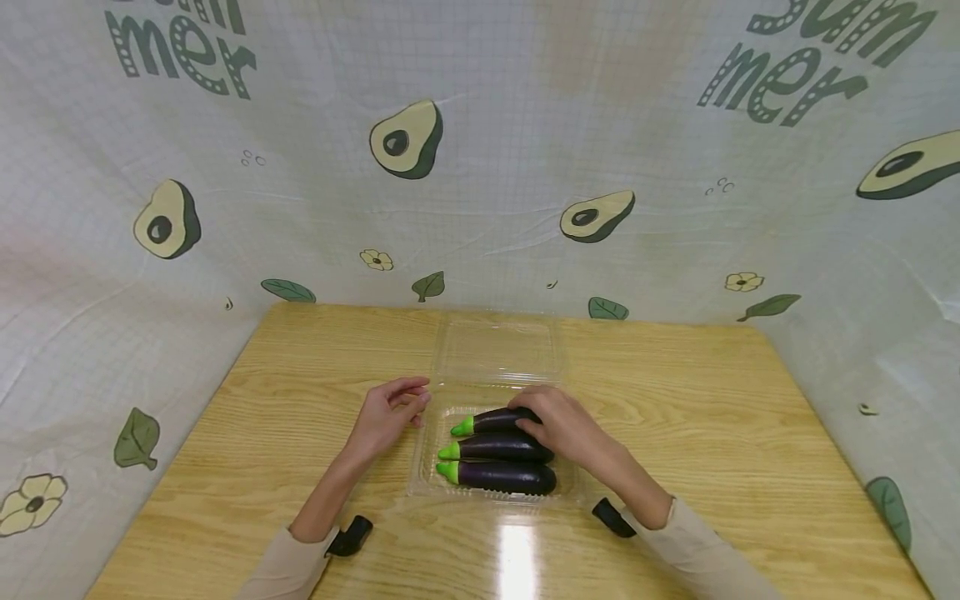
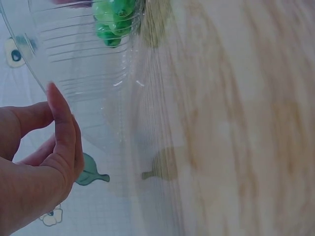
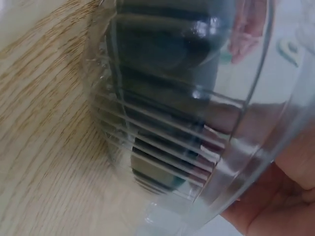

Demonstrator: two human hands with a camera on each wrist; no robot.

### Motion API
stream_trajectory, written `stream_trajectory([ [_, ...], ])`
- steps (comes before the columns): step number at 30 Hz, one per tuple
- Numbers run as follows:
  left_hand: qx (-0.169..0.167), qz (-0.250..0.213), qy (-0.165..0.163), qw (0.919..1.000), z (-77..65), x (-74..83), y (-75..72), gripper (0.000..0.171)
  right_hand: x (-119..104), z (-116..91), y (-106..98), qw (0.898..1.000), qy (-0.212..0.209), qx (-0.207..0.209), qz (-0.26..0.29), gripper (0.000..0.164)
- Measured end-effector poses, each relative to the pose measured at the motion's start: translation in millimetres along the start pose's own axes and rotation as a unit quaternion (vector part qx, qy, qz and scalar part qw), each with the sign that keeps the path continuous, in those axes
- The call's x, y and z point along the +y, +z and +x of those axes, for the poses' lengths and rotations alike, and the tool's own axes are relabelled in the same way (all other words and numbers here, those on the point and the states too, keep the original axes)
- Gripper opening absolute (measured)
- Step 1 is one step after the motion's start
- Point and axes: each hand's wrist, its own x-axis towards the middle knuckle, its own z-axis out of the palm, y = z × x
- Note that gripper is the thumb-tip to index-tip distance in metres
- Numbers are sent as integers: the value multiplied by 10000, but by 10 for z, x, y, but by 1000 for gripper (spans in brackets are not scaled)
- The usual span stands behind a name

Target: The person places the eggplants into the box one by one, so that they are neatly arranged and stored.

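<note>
Three dark purple eggplants with green stem caps lie side by side in a clear plastic clamshell container (image 1: 422, 485). My right hand (image 1: 558, 421) reaches in from the right, with thumb and fingers around the blunt end of the far eggplant (image 1: 493, 420). The middle eggplant (image 1: 498, 448) and the near eggplant (image 1: 506, 478) lie in front of it. Through the ribbed wall in the right wrist view, dark eggplant bodies (image 3: 162, 49) show. My left hand (image 1: 386, 419) holds nothing; its loosely bent fingers hover at the container's left rim. Green stem caps (image 2: 115, 19) appear in the left wrist view.
The container's clear lid (image 1: 498, 346) lies folded back behind it on the wooden table (image 1: 675, 400). A white cloth (image 1: 495, 233) printed with avocados and leaves hangs along the table's back and sides. Black wrist straps (image 1: 351, 536) sit at both cuffs.
</note>
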Motion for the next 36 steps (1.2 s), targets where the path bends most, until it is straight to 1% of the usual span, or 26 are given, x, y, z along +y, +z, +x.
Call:
stream_trajectory([
  [3, 10, 24, -28, 10000, 5, 0, 2, 36, 20, -13, -17, 9999, 36, 48, 158, 20],
  [8, 26, 65, -150, 9999, 5, -1, -2, 36, 77, -40, -50, 9988, 107, 261, 389, 20],
  [12, 115, 241, -239, 9994, -2, 12, -19, 35, 135, -50, -64, 9957, 197, 467, 771, 16],
  [14, 156, 405, -211, 9988, 3, 25, -28, 35, 169, -54, -66, 9925, 237, 652, 1005, 14],
  [17, 212, 706, -35, 9973, 32, 46, -28, 35, 224, -68, -71, 9866, 219, 1041, 1240, 11],
  [20, 255, 897, 97, 9956, 76, 58, -15, 37, 283, -88, -78, 9808, 177, 1428, 1318, 10],
  [23, 319, 1004, 121, 9944, 110, 65, -2, 37, 329, -83, -77, 9763, 181, 1699, 1332, 11],
  [28, 432, 1126, 169, 9926, 170, 70, 21, 36, 391, -47, -60, 9702, 332, 2022, 1294, 14],
  [32, 501, 1105, 142, 9925, 220, 73, 22, 37, 444, -23, -41, 9654, 459, 2221, 1289, 19],
  [36, 486, 1100, 156, 9926, 266, 78, 15, 39, 508, -5, -16, 9605, 604, 2383, 1305, 23],
])
